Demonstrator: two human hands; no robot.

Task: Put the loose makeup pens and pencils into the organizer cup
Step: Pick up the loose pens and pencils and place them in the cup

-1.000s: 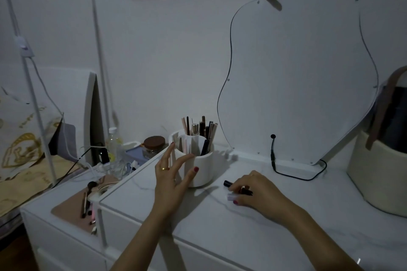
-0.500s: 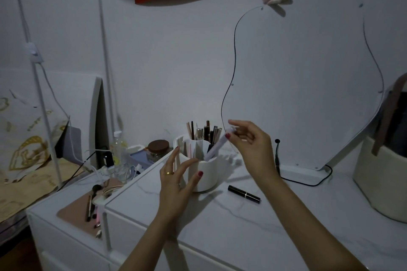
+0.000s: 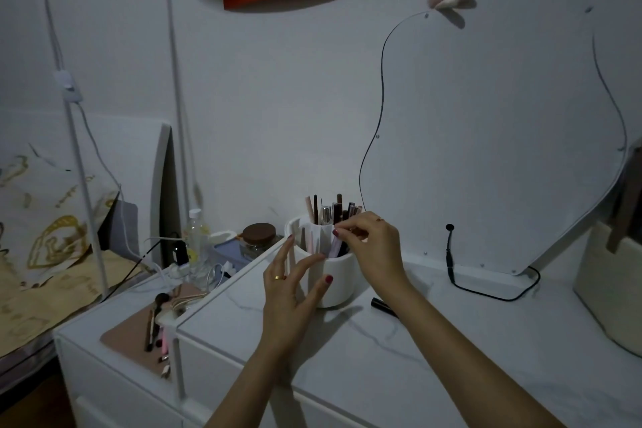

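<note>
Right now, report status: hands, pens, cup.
Right hand lowering pale pen into white cup. Left hand steadying cup. Black pen loose on tabletop.

A white organizer cup [image 3: 338, 283] is standing upright on the marble-patterned tabletop, its compartments already bristling with upright pens and pencils [image 3: 331, 213]. A pale lilac pen [image 3: 335, 246] is leaning tilted in the front compartment, its lower end inside the cup. A black pen [image 3: 382, 304] is lying flat just right of the cup's base.

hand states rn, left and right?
Left hand: open, fingers spread against the organizer cup.
Right hand: pinching a pale pen, lowering it into the cup.
</note>
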